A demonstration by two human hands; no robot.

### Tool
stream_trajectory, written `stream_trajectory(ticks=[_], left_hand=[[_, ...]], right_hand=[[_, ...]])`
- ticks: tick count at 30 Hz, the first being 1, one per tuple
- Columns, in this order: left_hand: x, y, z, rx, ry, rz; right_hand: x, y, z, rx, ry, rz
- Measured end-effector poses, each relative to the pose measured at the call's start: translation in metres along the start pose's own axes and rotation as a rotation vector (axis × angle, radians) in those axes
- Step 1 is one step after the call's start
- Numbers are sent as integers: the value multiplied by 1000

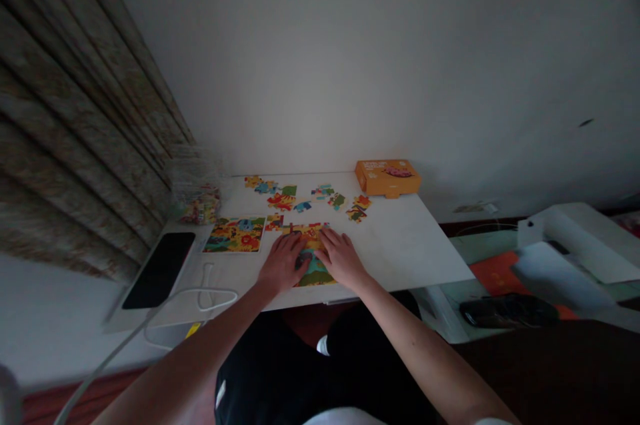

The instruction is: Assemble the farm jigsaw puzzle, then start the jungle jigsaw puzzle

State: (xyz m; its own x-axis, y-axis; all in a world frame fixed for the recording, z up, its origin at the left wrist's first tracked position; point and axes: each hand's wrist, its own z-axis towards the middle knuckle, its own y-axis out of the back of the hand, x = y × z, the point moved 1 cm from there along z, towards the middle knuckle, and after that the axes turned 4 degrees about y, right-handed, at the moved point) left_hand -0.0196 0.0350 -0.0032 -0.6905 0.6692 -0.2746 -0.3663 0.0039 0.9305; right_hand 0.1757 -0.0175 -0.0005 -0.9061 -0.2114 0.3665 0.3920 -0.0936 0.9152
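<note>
A partly joined jigsaw puzzle (316, 273) with a colourful picture lies near the front edge of the white table. My left hand (283, 262) rests on its left side, fingers stretched forward over the pieces. On the right side lies my right hand (342, 257), flat, with its fingers extended. Both hands cover much of the puzzle, so its joints are partly hidden. Just beyond it are loose puzzle pieces (281, 202), with more pieces (337, 200) behind and others (357, 214) to the right. A picture card (235, 236) showing animals lies left of my left hand.
An orange puzzle box (389, 180) stands against the wall at the back right. On the left are a clear plastic bag (200, 202) with colourful contents, a black phone (159, 272) and a white cable (213, 290). A lower glass shelf (487, 245) holds a white device (575, 238).
</note>
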Motion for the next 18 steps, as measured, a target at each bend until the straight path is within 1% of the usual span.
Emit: stream_trajectory(ticks=[2,5,10,18], left_hand=[[1,-1,0,-4,4,-4],[2,-2,0,-9,0,0],[2,-3,0,4,-9,16],[4,-6,0,-5,-8,13]], right_hand=[[6,-2,-4,39,-16,-11],[8,-4,-6,58,-21,-14],[7,-5,-6,50,-24,-17],[12,-3,-4,48,-34,-17]])
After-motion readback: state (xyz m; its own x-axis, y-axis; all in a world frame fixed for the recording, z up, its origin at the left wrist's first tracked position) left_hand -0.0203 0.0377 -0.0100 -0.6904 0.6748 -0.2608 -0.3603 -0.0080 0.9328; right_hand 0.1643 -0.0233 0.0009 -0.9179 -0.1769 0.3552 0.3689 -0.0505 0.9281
